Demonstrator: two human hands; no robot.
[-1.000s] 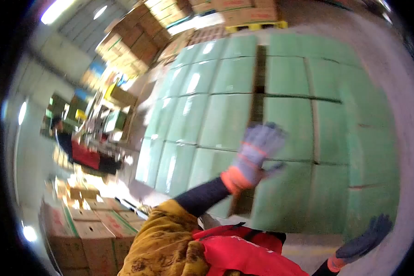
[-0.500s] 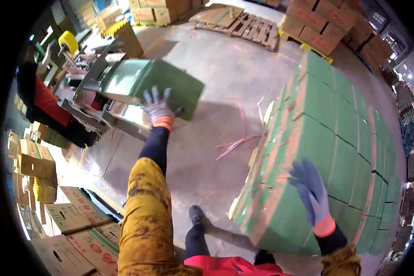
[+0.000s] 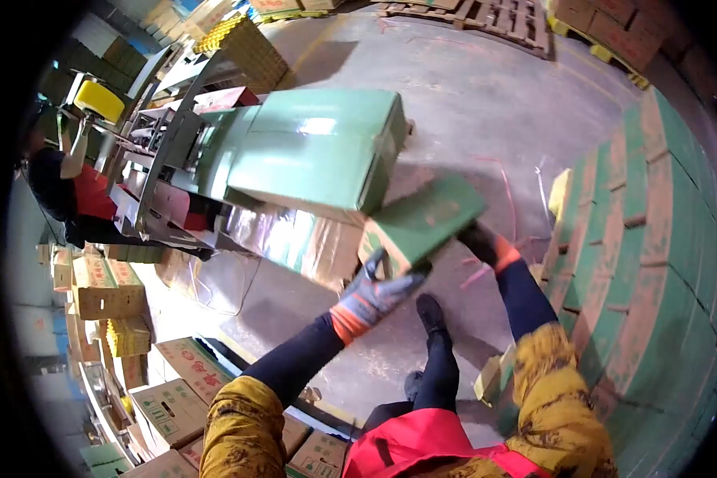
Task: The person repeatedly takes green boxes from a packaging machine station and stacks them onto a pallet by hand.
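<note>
Between my two gloved hands is a green box (image 3: 426, 217), tilted, with a tan end facing me. My left hand (image 3: 376, 295) grips its near left end, thumb up against the tan side. At the far right end, my right hand (image 3: 486, 244) holds the box, its fingers partly hidden behind it. Just beyond lies a larger glossy green box (image 3: 315, 151) at the end of the machine (image 3: 161, 163). The held box overlaps its near corner in view.
Stacked green boxes (image 3: 653, 263) stand on the right. A co-worker (image 3: 76, 187) is beside the machine at left. Printed cartons (image 3: 171, 410) lie at lower left. Pink strapping (image 3: 506, 191) lies on the floor, and a wooden pallet (image 3: 502, 22) is at the back.
Both hands, open and apart before, have come together on a green box. The view has shifted toward the machine, and the large green box appears nearer. The stack now sits farther right.
</note>
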